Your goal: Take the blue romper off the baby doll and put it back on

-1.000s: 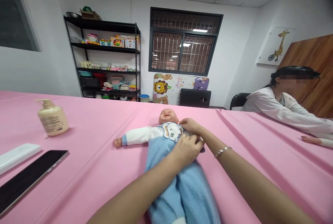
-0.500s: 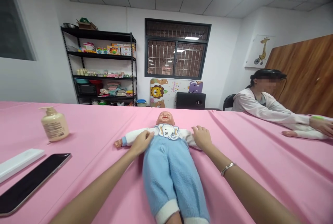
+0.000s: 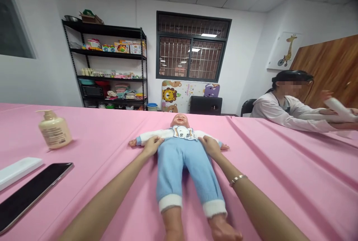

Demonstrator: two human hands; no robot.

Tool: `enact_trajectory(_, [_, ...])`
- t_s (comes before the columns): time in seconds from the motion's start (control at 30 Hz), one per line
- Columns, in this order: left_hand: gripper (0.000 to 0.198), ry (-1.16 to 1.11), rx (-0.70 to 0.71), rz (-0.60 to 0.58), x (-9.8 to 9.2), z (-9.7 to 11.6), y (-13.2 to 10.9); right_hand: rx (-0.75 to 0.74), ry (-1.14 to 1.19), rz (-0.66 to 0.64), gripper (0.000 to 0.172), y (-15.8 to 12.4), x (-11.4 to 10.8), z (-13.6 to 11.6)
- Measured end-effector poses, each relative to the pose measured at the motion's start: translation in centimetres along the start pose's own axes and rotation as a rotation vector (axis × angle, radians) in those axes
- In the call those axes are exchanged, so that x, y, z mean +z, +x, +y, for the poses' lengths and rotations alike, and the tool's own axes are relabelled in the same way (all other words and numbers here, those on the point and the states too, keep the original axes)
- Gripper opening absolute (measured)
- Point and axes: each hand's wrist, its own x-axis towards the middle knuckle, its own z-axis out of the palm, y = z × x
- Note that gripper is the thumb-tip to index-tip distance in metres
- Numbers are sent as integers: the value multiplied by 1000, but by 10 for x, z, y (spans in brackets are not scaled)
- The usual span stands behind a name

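Note:
A baby doll (image 3: 179,121) lies on its back, head away from me, arms spread and bare feet toward me. It wears a white top with an elephant face and light-blue trousers (image 3: 170,170) with white cuffs. At the doll's left-hand side in view, my left hand (image 3: 152,146) is closed with thumb and fingers pinching the trousers near the waist. Opposite it, my right hand (image 3: 210,146) grips the trousers' other side, just under the doll's sleeve. The fingertips of both hands are partly hidden by the cloth.
On the pink-covered table (image 3: 106,129) at left stand a pump bottle (image 3: 54,131), a white case (image 3: 19,172) and a dark phone (image 3: 36,192). At right, another person (image 3: 279,103) handles a second doll's white-sleeved arm (image 3: 339,108). Behind are a black shelf rack (image 3: 112,52) and a window.
My right hand has come inward from the doll's sleeve to the trousers' side. The doll has shifted away from me, showing its feet. The other person has raised a doll's limb.

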Motion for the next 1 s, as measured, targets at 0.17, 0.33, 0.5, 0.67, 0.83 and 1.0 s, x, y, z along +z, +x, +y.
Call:
enact_trajectory(0.17, [30,18,8,169,10,-11,2,-285,-53,187,10,-29,-1,-63])
enact_trajectory(0.33, [28,18,-8,248,10,-13,1,-729,-130,-538,22,-119,-29,-119])
enact_trajectory(0.5, [27,17,-8,249,10,-10,-1,-899,-453,-510,10,-156,-27,-125])
enact_trajectory(0.67, [33,3,34,181,9,-7,-4,-1115,-372,-434,17,-171,-12,-139])
enact_trajectory(0.83, [36,-17,81,50,9,-3,-5,-770,-344,-492,22,-143,-23,-136])
enact_trajectory(1.0, [32,75,12,158,8,-2,-3,-476,-272,-527,14,-111,-26,-105])
